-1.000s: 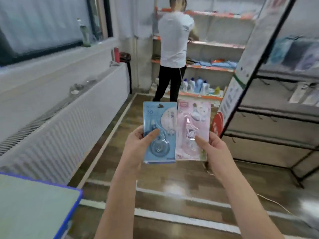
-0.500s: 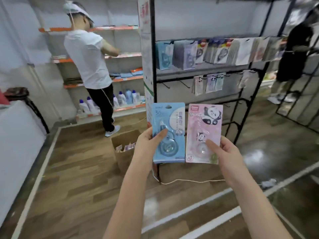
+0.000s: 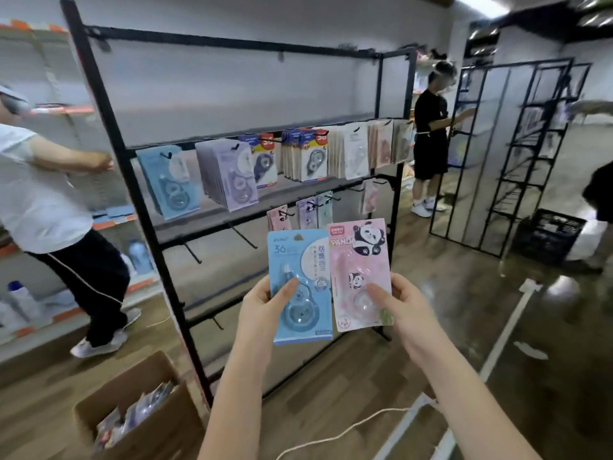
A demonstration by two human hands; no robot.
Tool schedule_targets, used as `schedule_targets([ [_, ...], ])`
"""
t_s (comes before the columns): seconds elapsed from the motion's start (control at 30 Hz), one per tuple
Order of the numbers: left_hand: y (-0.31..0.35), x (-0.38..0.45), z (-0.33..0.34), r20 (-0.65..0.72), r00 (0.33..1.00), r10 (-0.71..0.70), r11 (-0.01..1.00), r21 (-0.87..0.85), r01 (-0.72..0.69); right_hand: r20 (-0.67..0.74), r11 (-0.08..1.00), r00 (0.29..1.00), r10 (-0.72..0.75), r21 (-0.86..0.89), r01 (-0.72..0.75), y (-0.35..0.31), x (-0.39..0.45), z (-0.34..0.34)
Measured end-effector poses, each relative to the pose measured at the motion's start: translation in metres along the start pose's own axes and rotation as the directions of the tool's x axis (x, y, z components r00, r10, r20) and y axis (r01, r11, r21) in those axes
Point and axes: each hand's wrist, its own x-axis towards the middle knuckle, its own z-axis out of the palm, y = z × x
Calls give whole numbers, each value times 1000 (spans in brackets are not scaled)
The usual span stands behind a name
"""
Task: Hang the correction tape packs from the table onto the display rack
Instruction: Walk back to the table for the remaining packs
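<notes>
My left hand (image 3: 262,310) grips a blue correction tape pack (image 3: 298,260) upright, thumb across its blister. Right beside it, my right hand (image 3: 403,305) pinches a pink panda correction tape pack (image 3: 360,257), also upright. Both packs are held in front of the black display rack (image 3: 139,207), apart from it. The rack's upper rail carries rows of hung packs: blue ones (image 3: 169,180) at the left, lilac ones (image 3: 229,174) next to them, more to the right. Its second rail holds a few small packs (image 3: 306,212) and bare hooks (image 3: 243,235).
An open cardboard box (image 3: 139,413) with packets sits on the floor at the rack's left foot. A white cord (image 3: 345,429) trails over the wooden floor. A person in white (image 3: 49,200) works at the left shelves; another in black (image 3: 429,134) stands by a second black rack (image 3: 530,154) and crate (image 3: 547,240).
The view has swung right from the radiator and aisle to face the display rack, now much closer. Both hands still hold their packs side by side.
</notes>
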Motion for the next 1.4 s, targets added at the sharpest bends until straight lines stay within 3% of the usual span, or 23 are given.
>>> schedule_targets([
  [0.23,-32,95,50,-5,1000,-10,999,49,11,16,999,999,34,2,-34,27,102,-34],
  [0.4,-48,155,76,-153,988,15,999,52,-7,138,996,987,86,15,-89,48,188,-35],
  [0.53,-41,193,81,-347,932,101,994,64,-84,310,996,947,85,-2,-89,46,245,-15],
  [0.67,-22,207,64,-542,806,236,969,68,-237,495,999,868,47,-1,-53,33,277,26],
  [0.77,-1,208,40,-693,636,339,927,129,-353,607,998,794,21,38,-55,26,281,65],
  [0.9,29,207,-8,-763,454,460,877,312,-365,713,994,701,6,70,-79,22,274,116],
  [1.0,52,210,-47,-764,376,524,847,421,-325,741,991,672,5,85,-102,22,269,148],
  [1.1,67,220,-83,-738,372,563,826,494,-271,740,986,673,8,106,-128,27,263,172],
  [1.4,56,260,-127,-652,484,584,809,519,-277,639,991,769,24,86,-102,41,261,208],
])
